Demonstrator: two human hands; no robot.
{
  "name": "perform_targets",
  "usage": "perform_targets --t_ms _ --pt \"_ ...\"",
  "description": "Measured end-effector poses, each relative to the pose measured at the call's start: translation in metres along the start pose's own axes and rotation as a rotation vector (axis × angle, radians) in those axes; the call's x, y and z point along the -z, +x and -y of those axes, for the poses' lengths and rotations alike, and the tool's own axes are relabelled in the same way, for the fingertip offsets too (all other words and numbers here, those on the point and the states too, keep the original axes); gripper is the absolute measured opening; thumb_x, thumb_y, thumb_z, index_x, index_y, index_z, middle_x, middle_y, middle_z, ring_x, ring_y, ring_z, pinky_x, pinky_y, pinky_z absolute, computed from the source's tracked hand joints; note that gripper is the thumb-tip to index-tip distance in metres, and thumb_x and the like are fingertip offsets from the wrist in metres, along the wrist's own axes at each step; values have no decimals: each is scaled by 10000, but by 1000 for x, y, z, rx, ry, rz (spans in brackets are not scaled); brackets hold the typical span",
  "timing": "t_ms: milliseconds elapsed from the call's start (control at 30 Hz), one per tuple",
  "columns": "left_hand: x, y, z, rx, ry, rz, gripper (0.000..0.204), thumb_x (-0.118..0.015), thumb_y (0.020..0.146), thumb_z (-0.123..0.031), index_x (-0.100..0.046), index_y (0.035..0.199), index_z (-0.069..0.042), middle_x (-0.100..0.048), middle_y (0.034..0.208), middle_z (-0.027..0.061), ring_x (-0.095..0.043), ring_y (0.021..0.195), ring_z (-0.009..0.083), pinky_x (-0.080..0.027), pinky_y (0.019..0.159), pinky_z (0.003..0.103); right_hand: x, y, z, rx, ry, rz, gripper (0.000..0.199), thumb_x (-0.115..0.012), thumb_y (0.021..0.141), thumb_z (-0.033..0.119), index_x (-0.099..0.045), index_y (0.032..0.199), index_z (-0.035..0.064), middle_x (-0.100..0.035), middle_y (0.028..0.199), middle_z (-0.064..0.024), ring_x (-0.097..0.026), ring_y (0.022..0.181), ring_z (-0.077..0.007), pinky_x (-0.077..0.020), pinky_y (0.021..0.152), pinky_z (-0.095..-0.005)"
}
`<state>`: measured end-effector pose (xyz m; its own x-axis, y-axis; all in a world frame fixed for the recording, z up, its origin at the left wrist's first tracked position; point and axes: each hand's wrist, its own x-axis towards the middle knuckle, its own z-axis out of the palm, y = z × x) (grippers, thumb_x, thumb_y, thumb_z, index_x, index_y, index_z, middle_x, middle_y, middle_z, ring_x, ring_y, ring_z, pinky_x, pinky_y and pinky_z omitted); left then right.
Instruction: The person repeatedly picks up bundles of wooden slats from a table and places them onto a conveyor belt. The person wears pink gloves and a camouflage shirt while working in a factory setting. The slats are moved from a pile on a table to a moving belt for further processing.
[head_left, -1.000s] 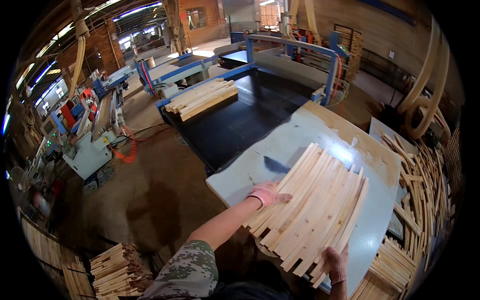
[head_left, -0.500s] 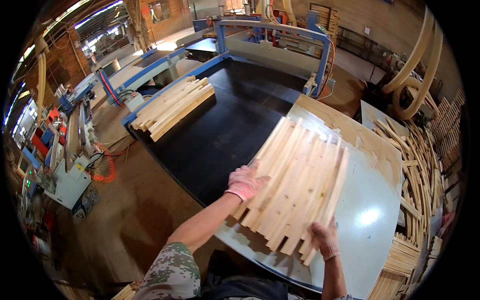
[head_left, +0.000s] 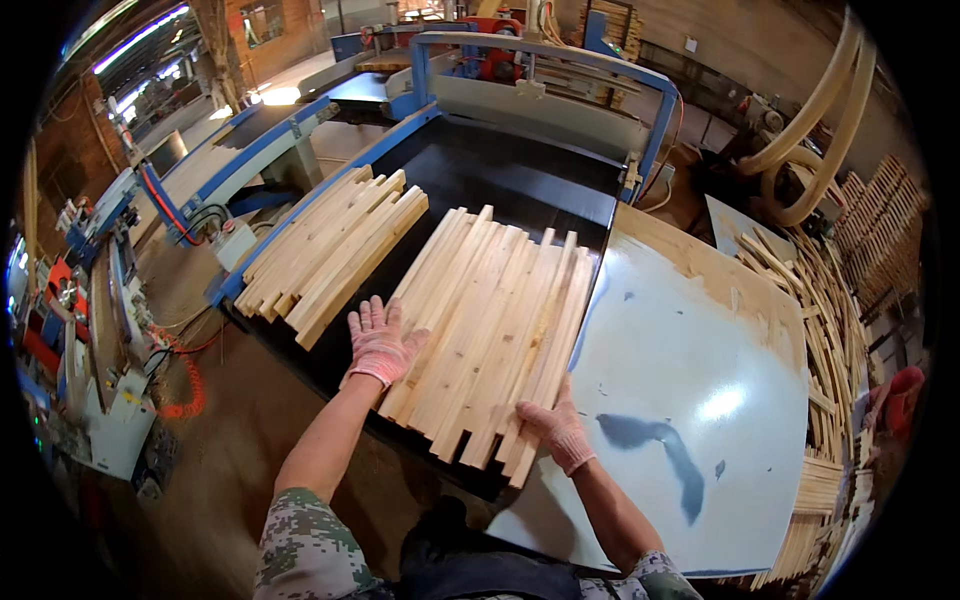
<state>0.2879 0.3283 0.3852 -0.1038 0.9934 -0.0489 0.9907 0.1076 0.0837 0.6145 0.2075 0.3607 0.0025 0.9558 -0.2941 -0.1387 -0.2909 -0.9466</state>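
Observation:
A wide batch of pale wooden slats [head_left: 490, 330] lies side by side on the black conveyor belt [head_left: 520, 170], with uneven ends. My left hand [head_left: 383, 342], in a pink-and-white glove, rests against the left edge of the batch with its fingers spread. At the near right corner my gloved right hand [head_left: 558, 428] grips the outer slats, thumb on top; its other fingers are mostly hidden. Left of this batch, across a narrow strip of belt, sits a second group of wooden slats [head_left: 335, 245].
A pale, glossy tabletop [head_left: 690, 340] adjoins the belt on the right. Blue machine framing [head_left: 545, 50] spans the belt's far end. Loose wood strips [head_left: 820, 330] are heaped at right, below thick hoses [head_left: 820, 120]. Other machinery [head_left: 110, 370] stands at left.
Both hands have moved left with the wide batch of slats, from the pale tabletop onto the black belt beside the other group. My left hand's fingers are now more spread.

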Motion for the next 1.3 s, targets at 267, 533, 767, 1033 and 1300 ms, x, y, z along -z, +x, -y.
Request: perform_targets --t_ms 267,533,767,1033,1300 --pt "12 67 112 -55 69 -63 928 -480 1015 -690 -314 1699 -85 -236 1760 271 -164 1644 441 -55 1331 573 -115 48 50 -309 -952 -47 1032 -676 915 663 -304 1601 -12 -755 1156 -302 -752 1100 -429 -585 972 -482" --pt "13 69 107 -76 28 -41 939 -545 1001 -675 -345 1680 -58 -275 1743 278 -202 1632 436 -84 1333 558 -122 29 40 -264 -893 -220 935 -606 940 676 -399 1553 2 -764 1169 -283 -735 1142 -432 -560 995 -501" --pt "-1 30 43 -401 -216 -101 764 -640 1049 -464 -405 1655 -64 -370 1714 230 -313 1595 399 -233 1323 499 -98 -69 20 -205 -542 150 901 -680 965 554 -329 1587 5 -731 1234 -300 -710 1187 -433 -535 1042 -457" --pt "-27 -165 -165 -917 -1183 418 508 -580 1104 -214 -549 1538 47 -604 1544 173 -552 1433 291 -371 1241 395 13 -256 -69 -126 -241 316 768 -667 1011 434 -442 1638 51 -714 1053 -100 -637 782 -187 -549 717 -341" --pt "-107 -442 -351 -1131 -893 1239 414 -602 1052 -158 -667 1415 31 -761 1253 145 -663 1231 218 -500 1097 364 180 -521 -303 -182 -299 -746 470 -606 1043 405 -655 1293 10 -705 990 -122 -670 837 -211 -545 725 -368"
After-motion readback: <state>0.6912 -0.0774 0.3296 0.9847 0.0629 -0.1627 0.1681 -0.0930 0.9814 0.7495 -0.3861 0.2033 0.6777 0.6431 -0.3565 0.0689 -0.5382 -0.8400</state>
